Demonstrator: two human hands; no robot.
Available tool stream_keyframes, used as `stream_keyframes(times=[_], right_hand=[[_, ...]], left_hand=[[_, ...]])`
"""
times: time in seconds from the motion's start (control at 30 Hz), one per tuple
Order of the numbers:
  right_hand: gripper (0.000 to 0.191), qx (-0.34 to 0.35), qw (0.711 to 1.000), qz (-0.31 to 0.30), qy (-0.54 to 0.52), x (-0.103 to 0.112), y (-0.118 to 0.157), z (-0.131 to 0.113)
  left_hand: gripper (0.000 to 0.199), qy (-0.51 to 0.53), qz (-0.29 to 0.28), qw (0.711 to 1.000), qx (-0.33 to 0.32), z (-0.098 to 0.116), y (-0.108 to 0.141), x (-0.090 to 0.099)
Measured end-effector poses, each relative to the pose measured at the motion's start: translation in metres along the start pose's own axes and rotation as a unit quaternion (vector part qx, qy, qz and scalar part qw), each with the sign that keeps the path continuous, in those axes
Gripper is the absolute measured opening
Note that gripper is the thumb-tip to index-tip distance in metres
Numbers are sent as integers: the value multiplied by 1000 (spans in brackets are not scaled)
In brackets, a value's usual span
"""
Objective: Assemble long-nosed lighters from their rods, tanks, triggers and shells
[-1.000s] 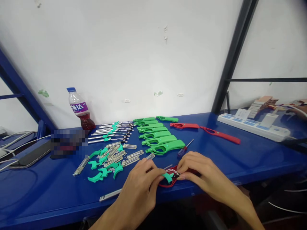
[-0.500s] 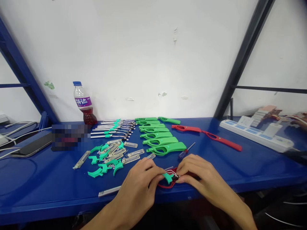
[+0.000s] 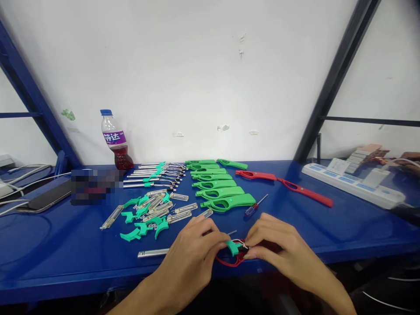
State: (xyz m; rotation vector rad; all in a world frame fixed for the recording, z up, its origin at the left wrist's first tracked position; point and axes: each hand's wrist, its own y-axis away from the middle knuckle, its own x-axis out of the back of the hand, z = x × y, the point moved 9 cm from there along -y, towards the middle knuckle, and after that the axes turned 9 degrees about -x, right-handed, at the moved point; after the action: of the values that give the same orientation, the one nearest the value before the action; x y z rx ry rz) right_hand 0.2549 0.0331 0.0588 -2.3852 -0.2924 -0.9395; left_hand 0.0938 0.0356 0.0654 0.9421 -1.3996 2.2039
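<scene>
At the front edge of the table, a red lighter shell [image 3: 234,262] lies between my two hands. My left hand [image 3: 193,253] is closed, thumb and forefinger pinching at a green trigger [image 3: 233,248] over the shell. A silver metal tube [image 3: 152,253] sticks out to the left from under this hand. With closed fingertips my right hand [image 3: 278,247] grips a small black part with a white wire [image 3: 243,245], just right of the trigger. The shell's right end is hidden by the right hand. A thin metal rod shows behind the left fingertips.
Green lighter shells [image 3: 226,201] lie in a column behind my hands, with red shells [image 3: 305,193] and a screwdriver [image 3: 252,210] to their right. Clear fuel tanks [image 3: 180,216], green triggers [image 3: 131,235] and wired metal tubes [image 3: 134,186] lie left. A bottle [image 3: 121,153] and power strip [image 3: 354,186] stand farther out.
Both hands have shifted slightly right with the green trigger and black part. The metal tube has moved a little up and right. The view has shifted slightly.
</scene>
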Motion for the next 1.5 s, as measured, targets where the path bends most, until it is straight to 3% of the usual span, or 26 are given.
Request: stream_keyframes(times=[0.5,1.5], right_hand=[[11,-17,1000,-4,-3,1,2,0],[13,-17,1000,1,-7,4,2,-2]], left_hand=[[41,63,-50,997,9,10,-3,4],[34,35,-60,998,13,8,-2,1]])
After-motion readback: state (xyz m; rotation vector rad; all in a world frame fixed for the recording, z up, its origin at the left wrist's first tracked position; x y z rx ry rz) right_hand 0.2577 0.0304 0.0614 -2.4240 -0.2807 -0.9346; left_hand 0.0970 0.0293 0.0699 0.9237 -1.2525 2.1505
